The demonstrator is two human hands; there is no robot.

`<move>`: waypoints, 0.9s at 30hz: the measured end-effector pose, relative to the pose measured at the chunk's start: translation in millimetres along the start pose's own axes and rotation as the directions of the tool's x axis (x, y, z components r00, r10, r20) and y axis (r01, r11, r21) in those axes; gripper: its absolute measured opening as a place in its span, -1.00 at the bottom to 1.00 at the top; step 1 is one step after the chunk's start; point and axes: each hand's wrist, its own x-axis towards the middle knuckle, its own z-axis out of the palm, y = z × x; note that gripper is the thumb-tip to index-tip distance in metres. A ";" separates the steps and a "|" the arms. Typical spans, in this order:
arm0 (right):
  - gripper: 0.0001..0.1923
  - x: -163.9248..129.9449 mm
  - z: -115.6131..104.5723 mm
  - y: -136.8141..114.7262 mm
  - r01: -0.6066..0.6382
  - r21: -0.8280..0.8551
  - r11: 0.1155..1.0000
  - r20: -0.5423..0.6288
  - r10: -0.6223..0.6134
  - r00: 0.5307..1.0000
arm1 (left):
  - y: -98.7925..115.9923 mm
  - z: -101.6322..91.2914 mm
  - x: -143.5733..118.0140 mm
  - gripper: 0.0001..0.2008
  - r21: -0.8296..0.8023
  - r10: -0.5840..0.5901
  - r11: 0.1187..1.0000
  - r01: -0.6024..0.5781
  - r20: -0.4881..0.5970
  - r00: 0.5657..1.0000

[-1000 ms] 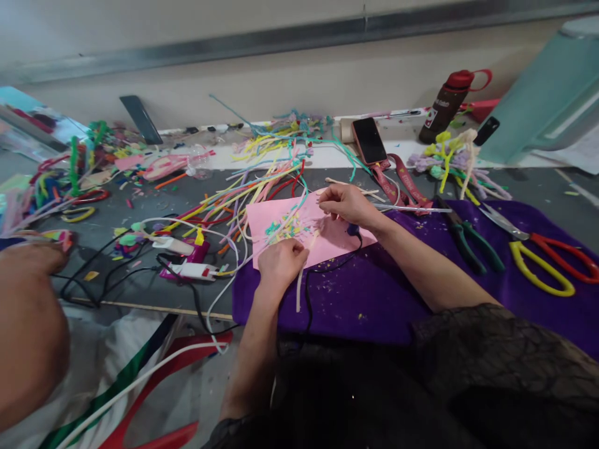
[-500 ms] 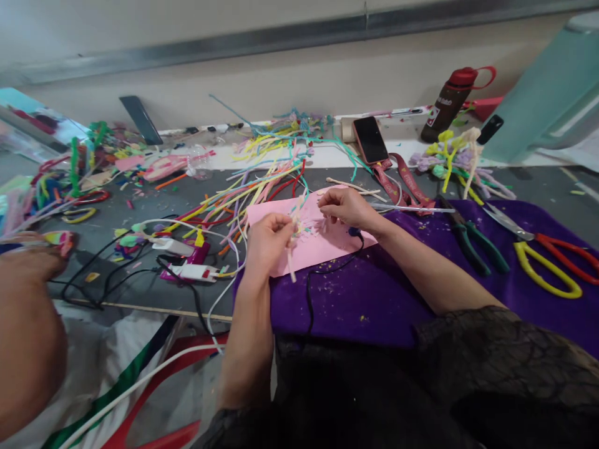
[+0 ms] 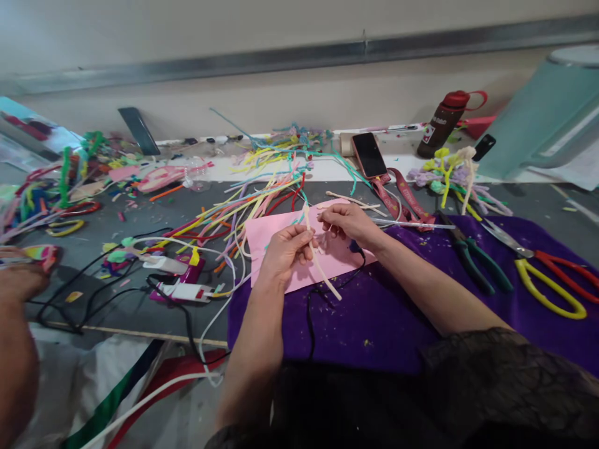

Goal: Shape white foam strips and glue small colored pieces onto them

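Hands: two; left hand point(image 3: 285, 249) fingers pinched on one cream pipe cleaner point(image 3: 319, 262), right hand point(image 3: 349, 219) fingers closed at its upper part.
Location: above one pink sheet point(image 3: 271, 234).
Scissors: one point(image 3: 545, 277).
Pliers: one point(image 3: 472, 259).
Phones: one point(image 3: 369, 155).
Room: purple cloth point(image 3: 388, 312) bare toward counter's near edge.

A cream pipe cleaner point(image 3: 318, 259) crosses a pink sheet point(image 3: 271, 234) on purple cloth point(image 3: 374, 312). At three o'clock lie scissors point(image 3: 552, 280) with one yellow and one red handle, beside green-handled pliers point(image 3: 472, 262).
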 end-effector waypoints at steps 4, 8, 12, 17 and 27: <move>-0.71 -4.2 6.0 -3.5 -0.010 0.101 0.995 0.040 0.006 0.999 | -3.1 3.1 -0.2 -0.78 0.003 0.000 1.000 0.000 0.036 0.999; -0.79 -6.8 13.6 -5.0 0.044 0.125 0.991 0.086 -0.055 0.995 | -7.1 8.3 0.0 -0.77 0.046 0.010 0.999 -0.013 0.071 0.997; -0.78 -7.4 15.5 -7.6 -0.019 0.140 0.990 0.104 0.004 0.995 | -6.9 4.9 1.7 -0.75 0.062 0.034 0.998 -0.034 0.007 0.999; -0.74 -9.3 22.7 -8.7 -0.030 0.110 0.993 0.210 0.007 0.978 | -4.5 -6.2 6.5 -0.73 -0.068 0.146 0.985 -0.159 -0.164 0.976; -0.70 -15.5 35.2 -8.2 0.021 0.088 0.996 0.199 -0.038 0.979 | -4.5 -6.1 9.5 -0.79 -0.101 0.061 0.991 -0.084 -0.212 0.975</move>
